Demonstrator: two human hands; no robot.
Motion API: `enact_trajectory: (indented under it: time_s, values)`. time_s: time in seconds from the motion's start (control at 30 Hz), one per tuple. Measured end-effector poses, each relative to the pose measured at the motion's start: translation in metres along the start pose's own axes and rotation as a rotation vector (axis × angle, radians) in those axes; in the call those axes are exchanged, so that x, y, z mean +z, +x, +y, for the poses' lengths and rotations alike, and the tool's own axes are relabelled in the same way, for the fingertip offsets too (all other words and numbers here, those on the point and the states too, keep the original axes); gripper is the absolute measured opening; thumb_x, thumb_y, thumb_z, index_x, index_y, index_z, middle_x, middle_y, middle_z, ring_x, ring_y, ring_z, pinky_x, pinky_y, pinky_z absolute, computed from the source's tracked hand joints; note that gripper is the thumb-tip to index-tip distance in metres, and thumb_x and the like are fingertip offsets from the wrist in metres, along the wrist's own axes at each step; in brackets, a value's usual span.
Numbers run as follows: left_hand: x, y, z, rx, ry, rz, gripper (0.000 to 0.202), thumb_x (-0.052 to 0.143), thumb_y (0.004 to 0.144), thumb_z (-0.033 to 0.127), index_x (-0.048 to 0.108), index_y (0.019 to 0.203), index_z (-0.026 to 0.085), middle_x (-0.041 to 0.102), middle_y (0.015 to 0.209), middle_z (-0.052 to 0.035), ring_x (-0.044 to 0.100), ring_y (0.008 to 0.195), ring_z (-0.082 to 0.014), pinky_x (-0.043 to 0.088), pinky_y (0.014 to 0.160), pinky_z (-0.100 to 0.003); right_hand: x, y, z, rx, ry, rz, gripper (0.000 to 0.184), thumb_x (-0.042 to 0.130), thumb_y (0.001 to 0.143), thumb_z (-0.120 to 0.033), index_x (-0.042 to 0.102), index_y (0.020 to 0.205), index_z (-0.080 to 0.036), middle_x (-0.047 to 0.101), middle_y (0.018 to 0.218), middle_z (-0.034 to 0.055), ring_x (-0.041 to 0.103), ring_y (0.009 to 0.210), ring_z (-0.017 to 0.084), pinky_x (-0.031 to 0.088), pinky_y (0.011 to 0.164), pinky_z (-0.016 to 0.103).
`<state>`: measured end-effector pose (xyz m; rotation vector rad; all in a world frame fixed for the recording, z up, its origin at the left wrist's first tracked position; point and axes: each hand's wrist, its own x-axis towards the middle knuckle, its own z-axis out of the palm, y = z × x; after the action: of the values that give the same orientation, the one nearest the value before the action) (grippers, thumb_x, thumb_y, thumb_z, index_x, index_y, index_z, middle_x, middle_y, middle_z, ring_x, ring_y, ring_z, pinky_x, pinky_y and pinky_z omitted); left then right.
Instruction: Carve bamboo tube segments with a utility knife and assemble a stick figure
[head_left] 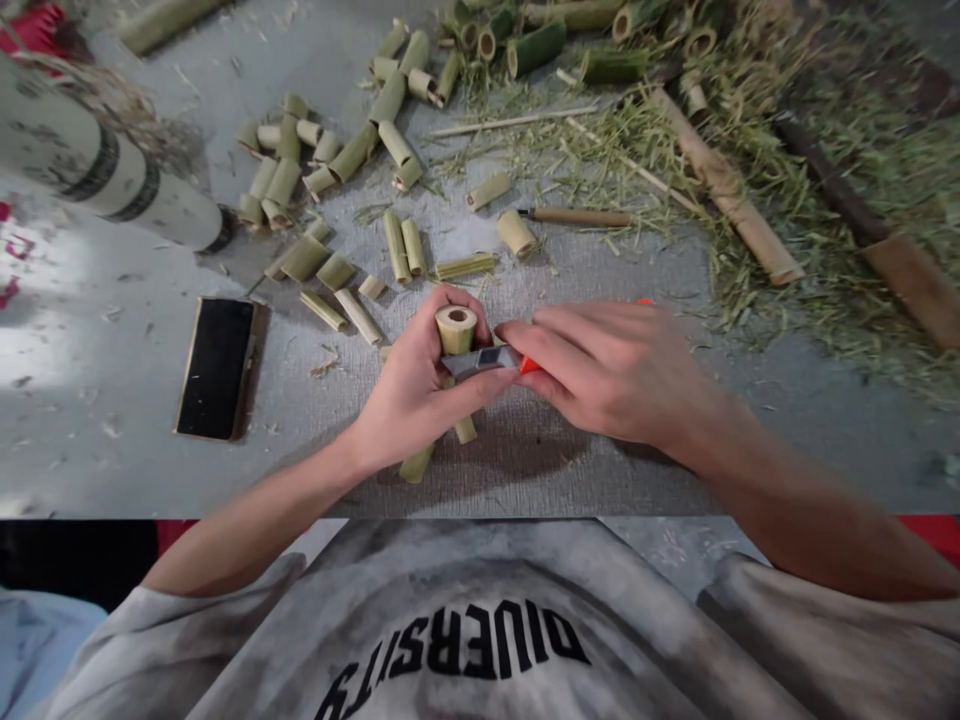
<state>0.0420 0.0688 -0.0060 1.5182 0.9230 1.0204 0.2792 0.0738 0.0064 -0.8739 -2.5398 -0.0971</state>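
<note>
My left hand (409, 385) is wrapped round a short bamboo piece (457, 326), held upright with its hollow end facing up. In my right hand (600, 370) is a utility knife (529, 364) with an orange handle, my fingers closed over most of it. Its grey blade end (480, 360) lies across the near side of the bamboo, and my left thumb presses along it. Below my left hand, bamboo strips (418, 464) lie on the table. Beyond both hands are another short bamboo piece (516, 233) and a wooden-handled tool (577, 216).
A phone (214, 368) lies at the left on the grey table (315, 480). Joined bamboo pieces (352, 152) sit farther back. Green shavings (622, 150) cover the right rear, with a long bamboo stick (727, 190) and a large wooden-handled blade (915, 290). A white cylinder (165, 205) stands at the left.
</note>
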Motion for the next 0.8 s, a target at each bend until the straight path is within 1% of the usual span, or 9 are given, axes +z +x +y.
enact_trajectory:
  time_s: [0.07,0.17,0.33,0.5,0.57,0.7,0.8]
  values:
    - [-0.003,0.000,-0.003,0.014,-0.006,-0.021,0.037,0.092,0.091,0.029,0.059,0.107,0.026,0.059,0.093,0.0022,0.055,0.076,-0.0121,0.046,0.065,-0.027,-0.002,0.000,-0.002,0.004,-0.025,0.007,0.027,0.051,0.119,-0.031,0.075,0.122,-0.017,0.078,0.095,0.0039,0.068,0.080,0.017,0.040,0.068,0.034]
    - [-0.005,0.001,-0.004,0.005,-0.026,-0.034,0.042,0.097,0.087,0.032,0.059,0.104,0.026,0.058,0.088,0.0031,0.055,0.074,-0.0121,0.046,0.065,-0.028,-0.004,0.000,-0.005,0.006,-0.057,0.006,0.028,0.051,0.119,-0.032,0.075,0.123,-0.017,0.077,0.095,0.0043,0.067,0.080,0.017,0.040,0.068,0.033]
    - [-0.005,0.003,0.002,-0.014,-0.036,-0.043,0.040,0.096,0.087,0.030,0.057,0.098,0.024,0.053,0.080,0.0052,0.048,0.066,-0.0101,0.041,0.059,-0.025,-0.004,-0.001,-0.008,0.006,-0.122,0.020,0.029,0.050,0.120,-0.033,0.074,0.123,-0.018,0.075,0.091,0.0031,0.067,0.079,0.016,0.040,0.068,0.033]
    - [-0.003,0.003,0.007,-0.027,-0.031,-0.018,0.034,0.090,0.091,0.028,0.056,0.095,0.023,0.053,0.079,0.0053,0.050,0.066,-0.0096,0.043,0.060,-0.024,-0.002,0.000,-0.011,-0.003,-0.208,0.083,0.033,0.048,0.122,-0.040,0.073,0.120,-0.018,0.072,0.085,0.0007,0.064,0.074,0.015,0.042,0.068,0.033]
    - [-0.003,0.002,0.008,-0.037,-0.029,-0.002,0.034,0.091,0.091,0.029,0.058,0.095,0.023,0.053,0.077,0.0055,0.048,0.065,-0.0096,0.043,0.059,-0.024,-0.002,0.001,-0.013,0.001,-0.214,0.095,0.033,0.048,0.122,-0.040,0.073,0.118,-0.018,0.071,0.084,0.0006,0.063,0.073,0.015,0.042,0.068,0.033]
    - [-0.001,0.000,0.009,-0.082,-0.027,0.067,0.041,0.098,0.086,0.035,0.060,0.091,0.023,0.049,0.072,0.0063,0.043,0.062,-0.0095,0.038,0.055,-0.023,-0.003,0.002,-0.014,0.029,-0.211,0.124,0.035,0.048,0.121,-0.041,0.073,0.118,-0.016,0.072,0.085,0.0024,0.064,0.073,0.016,0.042,0.067,0.034]
    - [0.001,-0.001,0.011,-0.112,-0.044,0.086,0.044,0.099,0.086,0.042,0.060,0.090,0.023,0.047,0.069,0.0062,0.040,0.060,-0.0096,0.035,0.054,-0.024,-0.002,0.002,-0.015,0.064,-0.206,0.113,0.035,0.049,0.121,-0.043,0.073,0.122,-0.019,0.073,0.085,0.0026,0.065,0.073,0.016,0.042,0.067,0.034]
